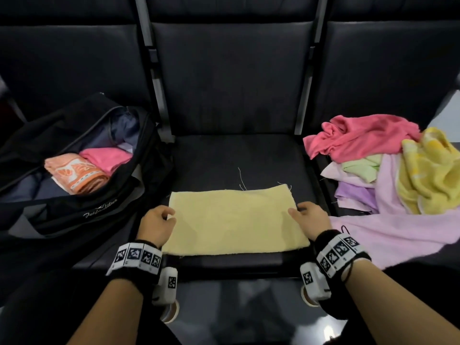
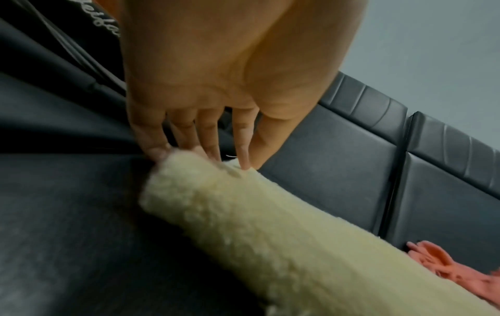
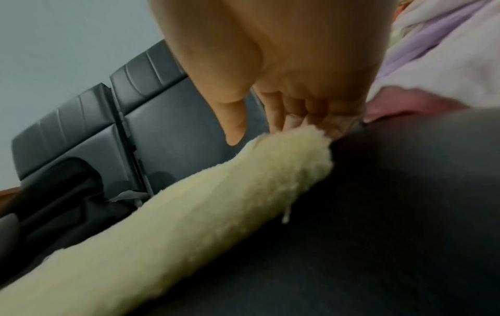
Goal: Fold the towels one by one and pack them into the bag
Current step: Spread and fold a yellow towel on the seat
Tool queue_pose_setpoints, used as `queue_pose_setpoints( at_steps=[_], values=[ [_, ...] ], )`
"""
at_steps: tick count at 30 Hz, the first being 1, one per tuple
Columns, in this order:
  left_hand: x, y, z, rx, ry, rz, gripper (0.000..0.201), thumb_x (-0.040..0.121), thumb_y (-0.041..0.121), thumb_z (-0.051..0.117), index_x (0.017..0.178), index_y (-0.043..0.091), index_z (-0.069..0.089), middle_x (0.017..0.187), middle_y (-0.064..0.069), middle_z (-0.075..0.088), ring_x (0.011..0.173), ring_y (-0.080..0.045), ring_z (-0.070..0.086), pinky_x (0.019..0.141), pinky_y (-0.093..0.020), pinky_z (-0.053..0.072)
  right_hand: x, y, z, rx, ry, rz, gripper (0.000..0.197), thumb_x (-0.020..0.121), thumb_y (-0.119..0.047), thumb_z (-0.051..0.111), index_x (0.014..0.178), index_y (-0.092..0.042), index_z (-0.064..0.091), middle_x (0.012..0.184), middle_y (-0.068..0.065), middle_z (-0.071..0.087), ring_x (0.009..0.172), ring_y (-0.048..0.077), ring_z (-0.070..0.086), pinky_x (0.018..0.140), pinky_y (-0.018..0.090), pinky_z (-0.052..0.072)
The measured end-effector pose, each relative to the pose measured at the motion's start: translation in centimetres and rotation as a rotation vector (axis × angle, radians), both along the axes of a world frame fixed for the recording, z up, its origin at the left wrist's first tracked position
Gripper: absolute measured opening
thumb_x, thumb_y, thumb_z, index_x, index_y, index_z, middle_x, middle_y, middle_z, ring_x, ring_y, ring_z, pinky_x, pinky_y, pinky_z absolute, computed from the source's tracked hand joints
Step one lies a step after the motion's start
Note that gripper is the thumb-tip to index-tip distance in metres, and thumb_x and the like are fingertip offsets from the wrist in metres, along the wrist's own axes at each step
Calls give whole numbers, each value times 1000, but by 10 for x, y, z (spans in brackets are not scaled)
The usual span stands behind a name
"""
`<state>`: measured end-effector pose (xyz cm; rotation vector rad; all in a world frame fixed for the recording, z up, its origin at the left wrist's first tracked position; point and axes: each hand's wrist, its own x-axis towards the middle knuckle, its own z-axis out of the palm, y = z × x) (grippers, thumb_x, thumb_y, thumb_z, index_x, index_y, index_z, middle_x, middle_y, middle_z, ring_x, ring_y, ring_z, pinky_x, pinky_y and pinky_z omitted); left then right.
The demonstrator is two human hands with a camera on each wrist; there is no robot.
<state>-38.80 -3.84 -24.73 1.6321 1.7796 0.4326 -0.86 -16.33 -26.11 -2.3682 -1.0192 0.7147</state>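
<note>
A pale yellow towel [image 1: 234,220] lies folded flat on the middle seat [image 1: 236,155]. My left hand [image 1: 159,222] holds its left edge, and my right hand [image 1: 310,217] holds its right edge. In the left wrist view the left hand [image 2: 211,154] has its fingers down behind the towel [image 2: 270,235] end, with the thumb on top. In the right wrist view the right hand [image 3: 270,128] curls its fingers at the towel [image 3: 189,213] end, thumb just above. A black bag [image 1: 74,212] stands open on the left seat.
Inside the bag lie a folded orange towel [image 1: 77,175] and a folded pink towel [image 1: 104,158]. On the right seat sits a loose pile: a red-pink towel [image 1: 361,135], a yellow towel [image 1: 433,175], a green one [image 1: 361,165] and a lilac one [image 1: 388,230].
</note>
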Motion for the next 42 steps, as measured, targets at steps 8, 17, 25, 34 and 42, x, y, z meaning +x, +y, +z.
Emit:
queue_pose_setpoints(
  at_steps=[8,17,25,34,42],
  values=[
    [3,-9,8,-39,45,-53,17,88,11,65,103,14,74,91,-1,60,87,-21,58,78,-24,41,-7,5,15,70,311,-69,19,84,-11,71,83,7,67,77,12,63,76,25,58,69,33,44],
    [43,-22,17,-5,-7,-143,16,87,13,63,94,23,74,106,-8,63,98,-23,62,89,-28,48,1,-10,90,251,513,-158,17,88,1,64,103,0,71,91,16,69,78,24,63,66,30,49],
    [55,-27,42,-292,-650,-28,12,96,21,63,100,12,70,97,-10,72,75,-15,68,63,-35,58,-102,30,119,300,549,180,27,85,3,65,100,-18,74,72,4,59,62,11,55,51,22,42],
    [41,-35,25,-396,-630,62,35,96,12,59,129,19,48,91,-4,59,78,-13,61,66,-34,59,-159,29,76,41,606,338,40,95,-22,60,133,-25,52,95,6,60,64,21,66,66,43,60],
    [54,-38,21,-76,-422,-157,47,78,-17,61,104,22,66,97,-2,60,58,-8,54,60,-23,48,-124,3,67,187,473,380,24,89,-14,60,105,-28,70,86,-5,67,68,12,64,72,40,61]
  ],
)
